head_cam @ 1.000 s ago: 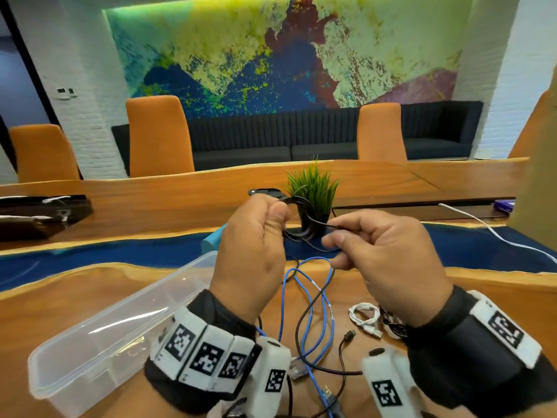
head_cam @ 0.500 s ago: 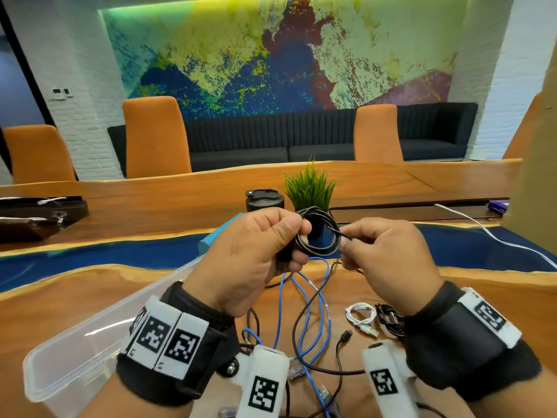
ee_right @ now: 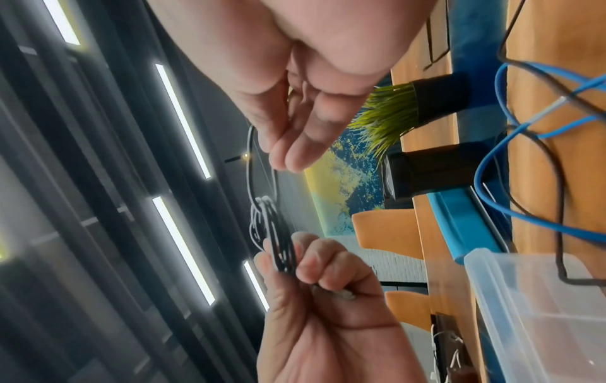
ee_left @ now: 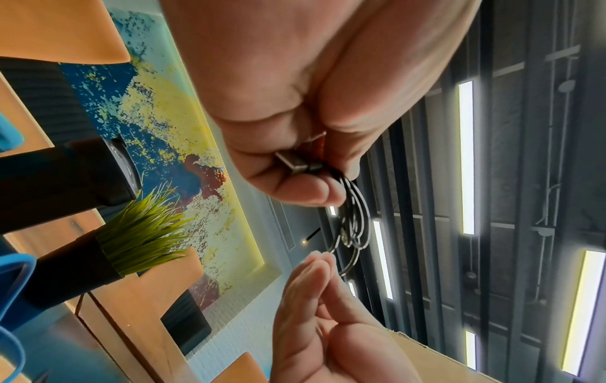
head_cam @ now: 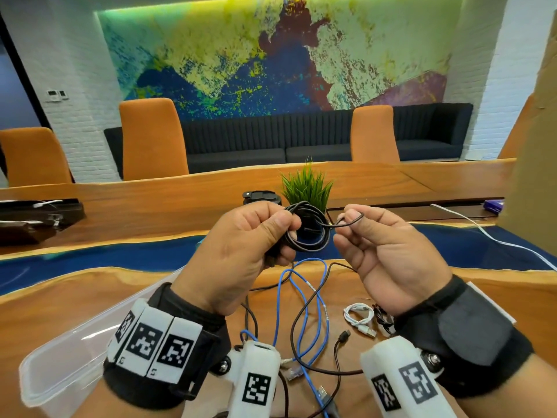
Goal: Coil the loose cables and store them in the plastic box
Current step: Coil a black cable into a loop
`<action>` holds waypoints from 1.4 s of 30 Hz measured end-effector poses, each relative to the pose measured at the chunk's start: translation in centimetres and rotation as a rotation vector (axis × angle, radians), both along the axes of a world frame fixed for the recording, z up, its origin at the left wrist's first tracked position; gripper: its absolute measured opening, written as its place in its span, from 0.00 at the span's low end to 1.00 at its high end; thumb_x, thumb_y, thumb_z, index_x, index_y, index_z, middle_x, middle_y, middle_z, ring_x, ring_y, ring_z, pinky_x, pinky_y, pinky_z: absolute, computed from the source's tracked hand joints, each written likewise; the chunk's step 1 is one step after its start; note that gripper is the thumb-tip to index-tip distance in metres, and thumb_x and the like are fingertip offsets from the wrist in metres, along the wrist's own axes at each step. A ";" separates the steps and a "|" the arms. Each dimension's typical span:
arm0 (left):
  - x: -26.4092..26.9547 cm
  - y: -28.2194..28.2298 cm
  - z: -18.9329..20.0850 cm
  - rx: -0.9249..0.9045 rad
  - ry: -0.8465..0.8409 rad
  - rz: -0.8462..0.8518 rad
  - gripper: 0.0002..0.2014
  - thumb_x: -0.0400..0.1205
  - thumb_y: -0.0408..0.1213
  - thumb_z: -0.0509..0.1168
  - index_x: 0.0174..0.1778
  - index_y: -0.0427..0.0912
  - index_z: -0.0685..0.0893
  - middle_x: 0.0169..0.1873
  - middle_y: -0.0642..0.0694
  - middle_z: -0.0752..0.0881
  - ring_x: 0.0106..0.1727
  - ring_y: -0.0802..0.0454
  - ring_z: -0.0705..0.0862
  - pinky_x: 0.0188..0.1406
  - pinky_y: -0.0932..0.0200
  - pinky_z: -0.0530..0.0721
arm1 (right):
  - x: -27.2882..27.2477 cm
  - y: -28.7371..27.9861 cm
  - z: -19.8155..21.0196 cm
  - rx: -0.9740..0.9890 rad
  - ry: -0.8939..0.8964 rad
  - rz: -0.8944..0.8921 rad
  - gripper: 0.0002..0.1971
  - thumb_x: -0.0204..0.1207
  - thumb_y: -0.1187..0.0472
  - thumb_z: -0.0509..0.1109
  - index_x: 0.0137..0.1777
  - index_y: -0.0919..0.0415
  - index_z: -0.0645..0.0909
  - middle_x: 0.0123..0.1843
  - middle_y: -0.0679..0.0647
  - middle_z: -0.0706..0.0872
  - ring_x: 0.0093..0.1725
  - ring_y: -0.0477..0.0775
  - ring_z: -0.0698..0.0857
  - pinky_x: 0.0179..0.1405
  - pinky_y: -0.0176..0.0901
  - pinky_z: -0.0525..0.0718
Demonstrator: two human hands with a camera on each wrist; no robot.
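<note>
My left hand (head_cam: 283, 233) grips a small coil of black cable (head_cam: 307, 230) in the air above the table, its USB plug (ee_left: 295, 163) tucked between the fingers. Just right of the coil, my right hand (head_cam: 346, 227) pinches a free loop of the same black cable (head_cam: 352, 218), which bends round the index fingertip. The clear plastic box (head_cam: 60, 357) lies at the lower left, under my left wrist. On the wooden table below lie a loose blue cable (head_cam: 301, 297), a loose black cable (head_cam: 304, 327) and a small white coiled cable (head_cam: 360, 319).
A potted green plant (head_cam: 306, 185) and a black round object (head_cam: 262, 197) stand just behind my hands. A white cable (head_cam: 482, 230) trails across the blue strip at right. Orange chairs and a dark sofa line the far side. Another dark cable bundle (head_cam: 381, 318) lies by my right wrist.
My right hand has turned its palm toward me and drawn a strand out to the right of the coil. The left hand keeps its grip on the coil.
</note>
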State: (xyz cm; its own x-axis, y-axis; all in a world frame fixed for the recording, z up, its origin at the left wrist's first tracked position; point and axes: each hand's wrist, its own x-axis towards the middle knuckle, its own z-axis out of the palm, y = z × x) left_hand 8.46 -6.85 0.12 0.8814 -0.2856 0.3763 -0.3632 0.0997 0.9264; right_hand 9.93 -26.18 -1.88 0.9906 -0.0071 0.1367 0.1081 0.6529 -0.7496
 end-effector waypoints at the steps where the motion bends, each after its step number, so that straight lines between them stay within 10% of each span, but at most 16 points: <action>1: 0.0 -0.1 0.0 -0.010 0.002 0.000 0.11 0.78 0.43 0.63 0.42 0.41 0.86 0.35 0.44 0.83 0.31 0.54 0.80 0.33 0.62 0.81 | -0.1 0.1 0.1 0.013 0.003 0.029 0.06 0.70 0.68 0.70 0.47 0.64 0.84 0.35 0.57 0.89 0.31 0.47 0.87 0.30 0.37 0.88; 5: 0.1 -0.8 -0.5 -0.052 -0.027 0.006 0.09 0.83 0.42 0.65 0.40 0.45 0.87 0.34 0.46 0.84 0.32 0.55 0.80 0.32 0.62 0.80 | -1.0 0.7 -0.2 -0.038 0.039 0.272 0.05 0.68 0.63 0.72 0.42 0.61 0.89 0.35 0.56 0.87 0.29 0.46 0.85 0.25 0.36 0.86; 10: 0.3 -1.4 -1.1 -0.052 -0.131 0.118 0.10 0.81 0.44 0.62 0.40 0.49 0.87 0.36 0.46 0.87 0.37 0.51 0.82 0.37 0.59 0.83 | -1.6 1.1 -1.4 0.004 -0.065 0.718 0.21 0.72 0.53 0.77 0.63 0.58 0.81 0.46 0.56 0.79 0.40 0.51 0.75 0.34 0.41 0.74; 15: 0.0 -1.4 -0.9 0.089 -0.338 0.243 0.09 0.83 0.42 0.61 0.44 0.46 0.85 0.38 0.39 0.87 0.40 0.50 0.84 0.42 0.54 0.85 | -2.6 1.7 -1.0 -0.006 -0.211 0.786 0.17 0.72 0.50 0.77 0.55 0.57 0.80 0.48 0.59 0.78 0.40 0.53 0.78 0.33 0.43 0.74; 20: 0.0 -2.0 -1.4 0.132 -0.430 0.383 0.10 0.85 0.40 0.60 0.44 0.44 0.85 0.36 0.45 0.87 0.38 0.52 0.85 0.40 0.60 0.85 | -2.5 1.7 -0.9 -0.016 -0.083 0.612 0.16 0.62 0.61 0.84 0.48 0.58 0.85 0.33 0.54 0.81 0.26 0.48 0.81 0.22 0.37 0.80; 27: -0.2 -0.7 0.6 -0.456 0.126 0.198 0.12 0.86 0.40 0.58 0.39 0.44 0.83 0.31 0.49 0.82 0.30 0.57 0.78 0.32 0.64 0.80 | -1.7 1.7 -1.9 -0.695 -0.169 0.315 0.02 0.78 0.68 0.70 0.47 0.63 0.84 0.31 0.60 0.85 0.27 0.54 0.84 0.25 0.44 0.83; 31: -0.5 -1.2 0.2 -0.274 0.204 -0.013 0.10 0.80 0.43 0.62 0.38 0.43 0.84 0.31 0.48 0.82 0.30 0.58 0.78 0.30 0.66 0.80 | -1.3 1.5 -1.9 -0.814 -0.209 0.120 0.05 0.77 0.67 0.72 0.41 0.61 0.87 0.30 0.57 0.86 0.28 0.53 0.84 0.26 0.42 0.82; 36: -0.7 -1.5 -0.2 0.241 0.088 0.109 0.14 0.89 0.41 0.57 0.40 0.46 0.82 0.38 0.45 0.83 0.34 0.58 0.80 0.36 0.61 0.77 | -1.1 0.9 -0.9 -0.672 -0.286 -0.079 0.04 0.71 0.67 0.77 0.37 0.67 0.87 0.29 0.60 0.84 0.25 0.52 0.79 0.22 0.40 0.76; 42: -1.2 -2.0 0.2 0.087 0.220 0.057 0.11 0.89 0.39 0.58 0.46 0.40 0.82 0.38 0.42 0.87 0.32 0.54 0.84 0.33 0.60 0.83 | -1.1 0.9 -1.3 -0.795 -0.464 -0.304 0.07 0.71 0.62 0.79 0.33 0.55 0.87 0.26 0.52 0.85 0.26 0.50 0.81 0.25 0.44 0.78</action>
State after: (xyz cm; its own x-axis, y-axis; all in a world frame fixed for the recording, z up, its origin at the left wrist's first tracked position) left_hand 7.29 -8.85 0.27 0.9548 -0.2565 0.1500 -0.1549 0.0011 0.9879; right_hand 8.86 -25.27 -3.16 0.8079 0.0095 0.5892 0.5852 -0.1312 -0.8002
